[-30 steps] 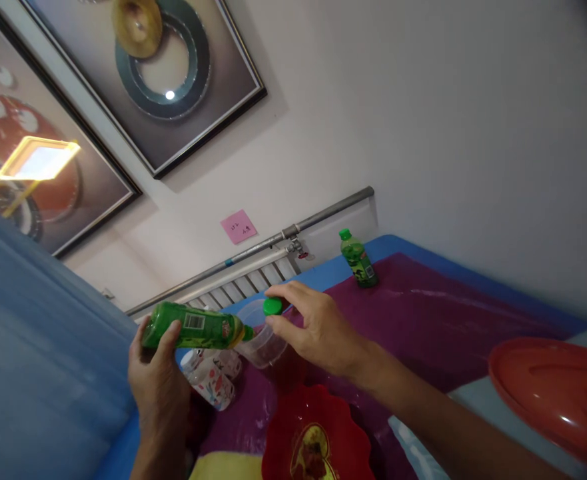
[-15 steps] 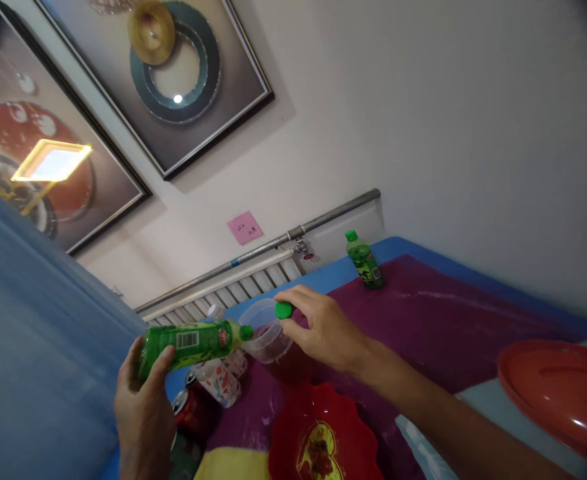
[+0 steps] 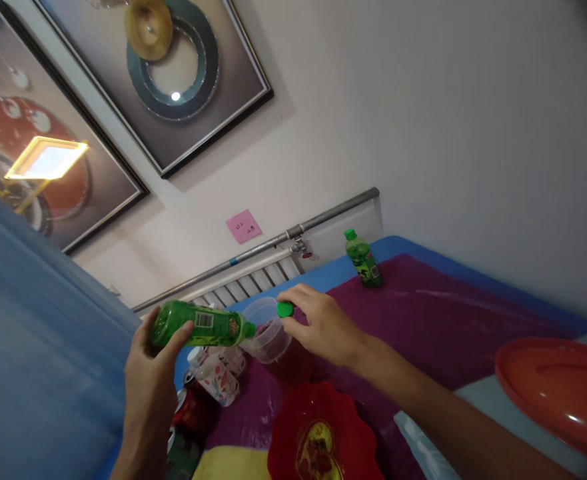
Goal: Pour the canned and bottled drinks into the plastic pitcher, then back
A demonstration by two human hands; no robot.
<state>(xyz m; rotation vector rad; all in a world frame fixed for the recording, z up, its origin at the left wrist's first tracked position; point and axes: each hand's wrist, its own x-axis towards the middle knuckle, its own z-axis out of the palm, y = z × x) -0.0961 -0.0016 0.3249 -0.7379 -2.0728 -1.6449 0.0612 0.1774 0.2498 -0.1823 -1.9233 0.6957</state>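
My left hand (image 3: pixel 156 363) is wrapped round a green drink bottle (image 3: pixel 198 325), tipped on its side with its mouth at the rim of a clear plastic tub (image 3: pixel 267 348). Whether liquid is running out I cannot tell. Between the thumb and fingers of my right hand (image 3: pixel 323 327) is a green bottle cap (image 3: pixel 285 309), held just above the tub's right side. Right below the tub lies a red scalloped dish (image 3: pixel 286 437) with a yellow pattern inside.
White patterned bottles (image 3: pixel 218 380) and cans (image 3: pixel 193 410) stand at the left. Another green bottle (image 3: pixel 363 259) stands at the back on the purple cloth (image 3: pixel 423 320). A red oval lid or tray (image 3: pixel 558 393) is at the right. Behind are a radiator (image 3: pixel 253 280) and wall.
My left hand has moved up and slightly right, raising the bottle's base so it tilts more toward the tub. My right hand with the cap has hardly moved.
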